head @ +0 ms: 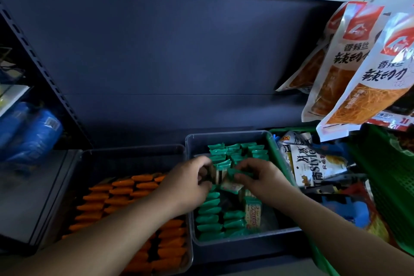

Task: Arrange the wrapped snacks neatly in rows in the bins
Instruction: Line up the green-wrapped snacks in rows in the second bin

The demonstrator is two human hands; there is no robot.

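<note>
Left hand: fingers are curled, and a bunch of snacks is pinched at its left end, above the middle bin.
Right hand: fingers are bent down, and the bunch's green right end is gripped.
Green snacks: rows are packed on edge along the middle bin's left side and far end; the near right corner is left bare.
Loose packs: one is stood upright near the bin's right wall, and another is laid flat just below the hands.
Orange snacks: these are stacked in rows in the left bin.
Basket: mixed bags are heaped inside, right of the middle bin.
Hanging bags: seen at upper right.
</note>
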